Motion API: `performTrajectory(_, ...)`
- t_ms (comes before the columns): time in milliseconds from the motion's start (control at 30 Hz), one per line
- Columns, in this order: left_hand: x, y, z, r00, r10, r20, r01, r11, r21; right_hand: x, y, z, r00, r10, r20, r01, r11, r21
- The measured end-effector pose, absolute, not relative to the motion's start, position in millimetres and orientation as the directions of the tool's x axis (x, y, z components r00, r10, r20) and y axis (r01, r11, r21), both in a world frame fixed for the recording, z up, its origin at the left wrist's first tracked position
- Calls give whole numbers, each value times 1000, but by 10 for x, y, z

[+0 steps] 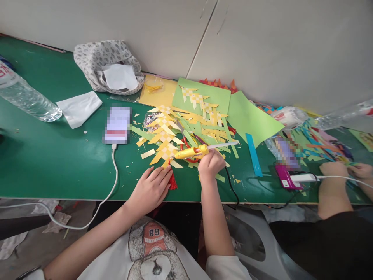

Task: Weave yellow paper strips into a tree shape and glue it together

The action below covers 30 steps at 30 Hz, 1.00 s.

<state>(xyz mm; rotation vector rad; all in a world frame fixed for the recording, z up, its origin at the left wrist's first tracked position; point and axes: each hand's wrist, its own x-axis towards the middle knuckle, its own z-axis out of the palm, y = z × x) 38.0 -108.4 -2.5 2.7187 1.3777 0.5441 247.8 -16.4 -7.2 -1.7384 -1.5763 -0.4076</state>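
My right hand (211,165) is wrapped around a yellow hot glue gun (190,151). A translucent glue stick sticks out of its back end, and its nozzle points left at the lower end of a yellow-and-cream woven paper strip (166,137) with pointed edges. Flat on the table, my left hand (153,184) has its fingers stretched out, their tips at that lower end. A red tassel (173,181) hangs from there beside my fingers, its cord partly hidden. Red-handled scissors (184,143) lie partly covered behind the glue gun.
Paper scraps surround the strip. Smaller woven pieces (201,102) rest on green paper (223,87). A phone (117,125) with a white cable lies left, near a water bottle (27,95) and cloth bag (107,66). At right are a magenta power strip (287,177) and another person's hands (335,173).
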Motion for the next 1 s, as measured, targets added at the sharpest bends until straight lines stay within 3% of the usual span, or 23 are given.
performTrajectory(567, 382, -1084, -30, 542, 789, 287, 773, -603, 196, 2467, -163, -66, 78, 740, 668, 956, 136, -262)
performTrajectory(1000, 381, -1086, -16, 537, 785, 310, 774, -604, 191, 2437, -148, -54, 87, 756, 648, 968, 90, -235)
